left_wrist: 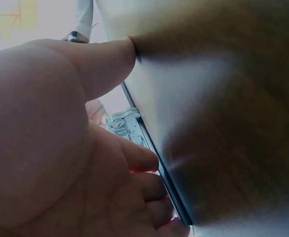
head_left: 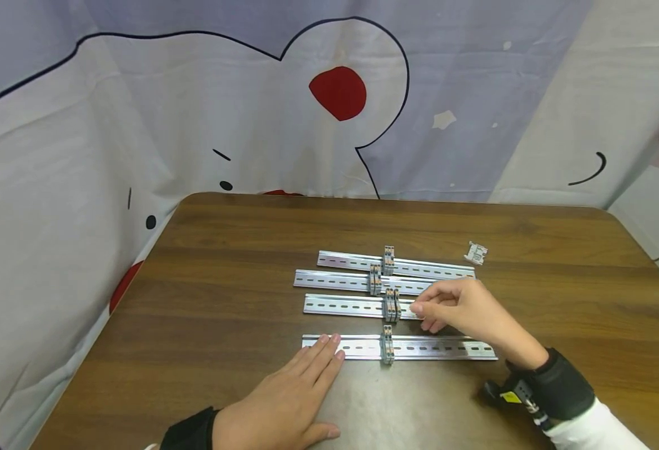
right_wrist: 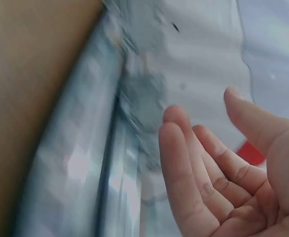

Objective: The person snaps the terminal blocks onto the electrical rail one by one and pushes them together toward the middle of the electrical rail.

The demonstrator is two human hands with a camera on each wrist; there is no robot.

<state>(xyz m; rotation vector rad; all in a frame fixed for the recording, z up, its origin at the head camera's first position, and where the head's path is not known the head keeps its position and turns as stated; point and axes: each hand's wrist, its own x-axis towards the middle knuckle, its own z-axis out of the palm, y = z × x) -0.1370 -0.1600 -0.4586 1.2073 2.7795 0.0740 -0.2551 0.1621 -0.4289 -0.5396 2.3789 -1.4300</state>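
Note:
Four slotted metal DIN rails lie roughly parallel on the table, each carrying grey terminal blocks near its middle. My left hand [head_left: 287,394] is laid flat, its fingertips on the left end of the front rail [head_left: 447,349], which bears a terminal block [head_left: 387,345]. Over the right part of the third rail [head_left: 343,305] hovers my right hand [head_left: 467,309], close beside a pair of terminal blocks [head_left: 391,305]. Its thumb and loosely bent fingers [right_wrist: 176,173] stand apart with nothing between them in the right wrist view.
Behind are the second rail [head_left: 329,280] and the back rail [head_left: 346,259], with blocks [head_left: 375,280] at mid-length. A small white plastic piece [head_left: 476,252] lies past the back rail's right end. A printed curtain [head_left: 194,112] hangs behind the wooden table [head_left: 222,250].

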